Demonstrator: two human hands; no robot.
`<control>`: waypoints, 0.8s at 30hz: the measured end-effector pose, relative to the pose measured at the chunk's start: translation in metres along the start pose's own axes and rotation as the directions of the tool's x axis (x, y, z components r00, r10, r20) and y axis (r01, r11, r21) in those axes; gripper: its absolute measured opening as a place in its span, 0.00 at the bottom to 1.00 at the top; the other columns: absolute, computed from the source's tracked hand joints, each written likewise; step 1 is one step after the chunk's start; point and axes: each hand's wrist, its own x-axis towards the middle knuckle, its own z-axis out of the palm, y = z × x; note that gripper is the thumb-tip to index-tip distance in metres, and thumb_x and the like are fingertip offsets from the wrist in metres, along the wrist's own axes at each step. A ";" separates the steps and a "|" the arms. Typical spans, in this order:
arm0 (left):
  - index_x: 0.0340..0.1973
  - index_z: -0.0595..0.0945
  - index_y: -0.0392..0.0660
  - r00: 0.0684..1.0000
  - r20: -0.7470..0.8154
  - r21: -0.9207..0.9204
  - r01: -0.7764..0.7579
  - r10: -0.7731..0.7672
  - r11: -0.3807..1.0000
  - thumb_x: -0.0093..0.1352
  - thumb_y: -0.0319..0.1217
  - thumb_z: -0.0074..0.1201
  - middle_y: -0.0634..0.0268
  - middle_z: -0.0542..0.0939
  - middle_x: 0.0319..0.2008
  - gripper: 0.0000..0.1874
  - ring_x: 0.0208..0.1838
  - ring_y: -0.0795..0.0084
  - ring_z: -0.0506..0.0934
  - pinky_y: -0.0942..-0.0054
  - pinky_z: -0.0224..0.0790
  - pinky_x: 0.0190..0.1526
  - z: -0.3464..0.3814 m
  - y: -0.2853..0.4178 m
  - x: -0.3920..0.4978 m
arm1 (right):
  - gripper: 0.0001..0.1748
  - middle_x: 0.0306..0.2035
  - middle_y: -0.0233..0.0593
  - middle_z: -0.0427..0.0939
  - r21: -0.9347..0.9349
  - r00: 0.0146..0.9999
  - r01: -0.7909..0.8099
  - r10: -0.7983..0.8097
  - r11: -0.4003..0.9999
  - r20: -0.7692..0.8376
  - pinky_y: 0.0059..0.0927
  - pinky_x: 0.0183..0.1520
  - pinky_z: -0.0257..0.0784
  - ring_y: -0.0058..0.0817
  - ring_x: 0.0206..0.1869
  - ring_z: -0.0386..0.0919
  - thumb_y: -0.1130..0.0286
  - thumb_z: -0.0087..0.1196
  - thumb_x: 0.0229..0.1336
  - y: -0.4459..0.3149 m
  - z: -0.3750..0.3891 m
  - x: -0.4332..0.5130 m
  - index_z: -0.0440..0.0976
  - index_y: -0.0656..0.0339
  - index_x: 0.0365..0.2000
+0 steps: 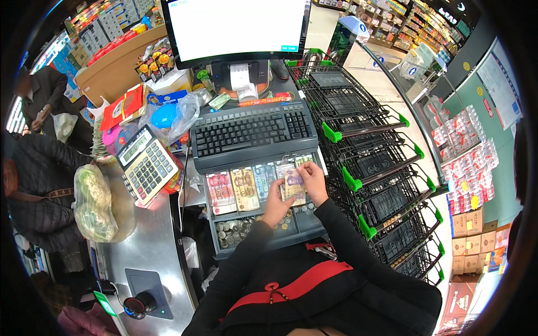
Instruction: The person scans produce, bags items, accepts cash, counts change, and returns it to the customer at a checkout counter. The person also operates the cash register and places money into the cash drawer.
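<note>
My left hand point(276, 206) and my right hand point(313, 182) hold a purple-and-tan banknote point(294, 182) between them, above the pulled-out cash drawer point(306, 227). The left thumb and fingers grip the note's left side; the right fingertips pinch its upper right. Whether more than one note is held I cannot tell. Left of the hands, red banknotes point(220, 189), yellow-brown banknotes point(245, 189) and blue banknotes point(264, 178) stand in separate slots. Silver coins point(231, 233) fill the front left compartment, and my left forearm hides part of the coin row.
Directly behind the drawer is a black keyboard point(254, 130) below a monitor point(237, 29). A calculator point(147, 166), bagged cauliflower point(94, 203) and a scanner point(141, 304) are on the left counter point(147, 252). Nested shopping carts point(370, 159) line the right. People stand across the counter.
</note>
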 end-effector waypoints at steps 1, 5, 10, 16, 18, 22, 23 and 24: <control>0.63 0.63 0.39 1.000 -0.023 0.017 0.011 -0.011 1.000 0.63 0.14 0.57 0.56 0.71 0.60 0.34 0.60 0.67 0.75 0.71 0.71 0.59 0.001 -0.001 0.001 | 0.04 0.34 0.29 0.79 -0.105 0.998 0.056 -0.058 0.993 -0.010 0.20 0.40 0.71 0.16 0.36 0.75 0.75 0.57 0.63 0.003 0.001 0.002 0.74 0.65 0.35; 0.68 0.60 0.43 0.992 -0.011 0.095 -0.125 0.127 0.988 0.61 0.12 0.57 0.57 0.67 0.64 0.41 0.64 0.66 0.72 0.70 0.70 0.61 -0.002 0.002 0.009 | 0.06 0.36 0.29 0.79 -0.039 0.974 0.027 -0.018 0.999 0.225 0.22 0.46 0.71 0.17 0.40 0.75 0.74 0.58 0.62 0.003 -0.006 0.008 0.74 0.66 0.35; 0.71 0.58 0.46 0.989 0.013 0.048 -0.148 0.148 0.988 0.59 0.09 0.49 0.57 0.63 0.68 0.45 0.66 0.66 0.69 0.69 0.69 0.63 -0.004 0.005 0.014 | 0.10 0.40 0.32 0.80 -0.066 0.918 -0.078 0.097 0.995 0.384 0.24 0.51 0.71 0.18 0.45 0.76 0.72 0.56 0.65 -0.012 -0.021 0.008 0.77 0.66 0.44; 0.71 0.59 0.45 0.998 -0.070 0.060 0.002 0.002 0.998 0.57 0.10 0.49 0.54 0.60 0.70 0.45 0.70 0.60 0.65 0.69 0.62 0.67 -0.005 0.002 0.023 | 0.15 0.44 0.35 0.81 -0.038 0.818 -0.166 0.159 0.985 0.553 0.25 0.54 0.71 0.20 0.48 0.76 0.72 0.61 0.61 -0.019 -0.026 0.003 0.78 0.67 0.47; 0.71 0.60 0.45 0.978 -0.072 0.299 -0.167 0.197 0.940 0.56 0.10 0.49 0.52 0.59 0.70 0.45 0.71 0.56 0.62 0.67 0.58 0.70 -0.003 0.006 0.023 | 0.15 0.43 0.35 0.81 -0.082 0.827 -0.202 0.214 0.976 0.520 0.25 0.53 0.71 0.20 0.46 0.77 0.73 0.62 0.59 -0.017 -0.027 0.002 0.79 0.68 0.45; 0.69 0.61 0.43 0.935 -0.001 0.466 -0.313 0.354 0.828 0.56 0.10 0.51 0.48 0.61 0.67 0.44 0.72 0.48 0.59 0.63 0.54 0.72 -0.001 0.015 0.019 | 0.12 0.38 0.33 0.82 -0.138 0.839 -0.143 0.194 0.980 0.509 0.24 0.49 0.72 0.19 0.42 0.77 0.72 0.62 0.60 -0.008 -0.029 0.004 0.80 0.68 0.43; 0.69 0.60 0.44 0.958 -0.004 0.435 -0.257 0.287 0.863 0.55 0.10 0.51 0.48 0.61 0.67 0.45 0.72 0.47 0.59 0.62 0.52 0.72 -0.001 0.017 0.018 | 0.12 0.37 0.33 0.82 -0.104 0.865 -0.158 0.189 0.982 0.465 0.23 0.48 0.71 0.18 0.41 0.76 0.72 0.61 0.60 -0.005 -0.029 0.005 0.79 0.68 0.42; 0.70 0.59 0.44 0.967 0.000 0.400 -0.234 0.255 0.886 0.55 0.10 0.51 0.48 0.60 0.68 0.45 0.73 0.47 0.59 0.62 0.51 0.73 -0.003 0.017 0.018 | 0.11 0.36 0.32 0.81 -0.075 0.891 -0.166 0.182 0.983 0.416 0.23 0.47 0.71 0.17 0.40 0.76 0.71 0.61 0.61 -0.002 -0.027 0.006 0.79 0.68 0.42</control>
